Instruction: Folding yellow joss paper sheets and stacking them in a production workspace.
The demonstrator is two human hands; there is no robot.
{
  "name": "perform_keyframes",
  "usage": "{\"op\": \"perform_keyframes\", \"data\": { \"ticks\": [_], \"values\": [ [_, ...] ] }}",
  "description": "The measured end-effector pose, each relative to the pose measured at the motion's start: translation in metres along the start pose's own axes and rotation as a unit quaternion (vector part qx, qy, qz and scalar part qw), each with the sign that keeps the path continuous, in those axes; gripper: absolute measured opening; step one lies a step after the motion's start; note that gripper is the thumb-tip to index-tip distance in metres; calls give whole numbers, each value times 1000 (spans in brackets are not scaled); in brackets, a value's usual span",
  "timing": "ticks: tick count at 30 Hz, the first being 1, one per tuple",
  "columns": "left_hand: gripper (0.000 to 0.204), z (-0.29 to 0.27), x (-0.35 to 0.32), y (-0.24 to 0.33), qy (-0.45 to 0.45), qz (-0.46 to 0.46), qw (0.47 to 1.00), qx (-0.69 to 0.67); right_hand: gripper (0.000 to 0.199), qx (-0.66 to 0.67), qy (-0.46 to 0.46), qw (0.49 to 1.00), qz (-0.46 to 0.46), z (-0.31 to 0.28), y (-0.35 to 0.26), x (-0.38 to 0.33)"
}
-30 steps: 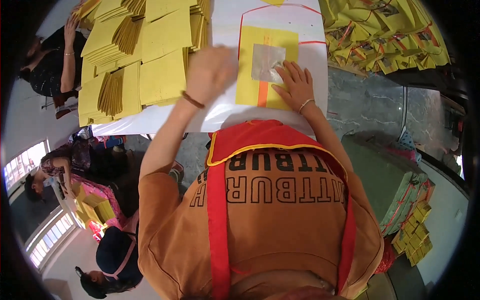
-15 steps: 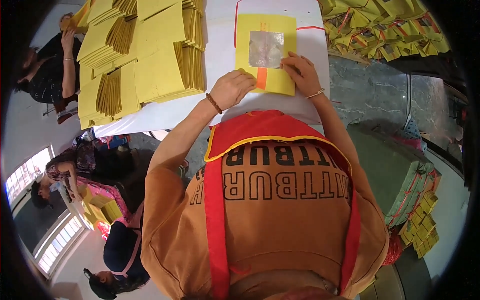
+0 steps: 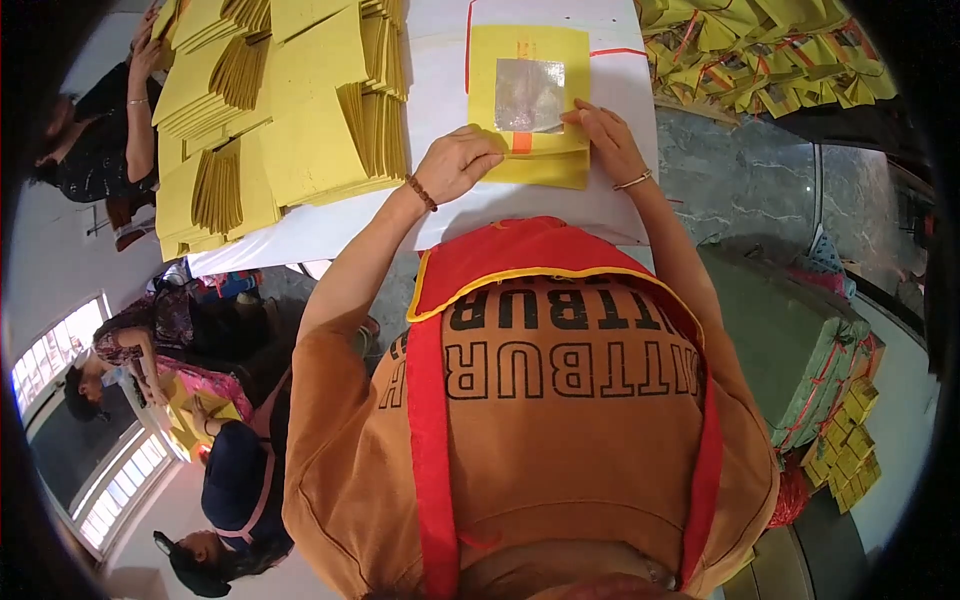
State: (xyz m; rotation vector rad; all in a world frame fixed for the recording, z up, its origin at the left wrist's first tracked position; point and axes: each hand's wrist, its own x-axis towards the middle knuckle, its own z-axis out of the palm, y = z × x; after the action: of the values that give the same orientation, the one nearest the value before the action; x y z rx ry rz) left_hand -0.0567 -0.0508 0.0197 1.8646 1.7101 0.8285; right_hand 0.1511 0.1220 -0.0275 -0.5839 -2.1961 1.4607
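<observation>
In front of me lies a yellow paper sheet (image 3: 482,90) bearing a square of silver foil (image 3: 530,97) and an orange strip. Its lower part shows a crease, with more yellow paper (image 3: 545,172) below it. My left hand (image 3: 455,165) is closed at the sheet's lower left edge, fingers curled and thumb against the paper. At the right edge, my right hand (image 3: 612,143) lies with fingers stretched out, the fingertips touching near the foil's lower right corner.
Stacks of folded yellow paper (image 3: 310,150) fill the left of the white table (image 3: 440,60). Bundled yellow paper pieces (image 3: 760,60) lie at far right, and a green wrapped bale (image 3: 770,340) stands at my right. Several other people (image 3: 240,490) work at the left.
The sheet's lower edge has come up, covering the lower end of the orange strip and baring yellow paper beneath. My left hand has shifted slightly left and up; my right hand has barely moved.
</observation>
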Motion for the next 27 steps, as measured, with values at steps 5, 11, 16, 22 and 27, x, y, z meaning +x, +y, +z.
{"op": "perform_keyframes", "data": {
  "ticks": [5, 11, 16, 22, 27],
  "values": [
    [15, 1, -2, -4, -3, -59, 996, -61, 36, 6, 3, 1000, -2, 1, -2, 1],
    [15, 1, -1, -2, 1, -86, 990, -111, 34, -3, 11, 1000, -8, 1, 4, 0],
    [15, 2, -1, -4, -4, -129, 985, -118, 35, 5, 16, 1000, 11, 2, -2, 1],
    [17, 0, 4, -7, -19, -206, 964, -167, 31, -3, -42, 999, -9, -7, 2, -1],
    [19, -2, 8, -7, -18, -285, 912, -295, 46, -164, -57, 984, -49, -4, -6, -9]
  ]
}}
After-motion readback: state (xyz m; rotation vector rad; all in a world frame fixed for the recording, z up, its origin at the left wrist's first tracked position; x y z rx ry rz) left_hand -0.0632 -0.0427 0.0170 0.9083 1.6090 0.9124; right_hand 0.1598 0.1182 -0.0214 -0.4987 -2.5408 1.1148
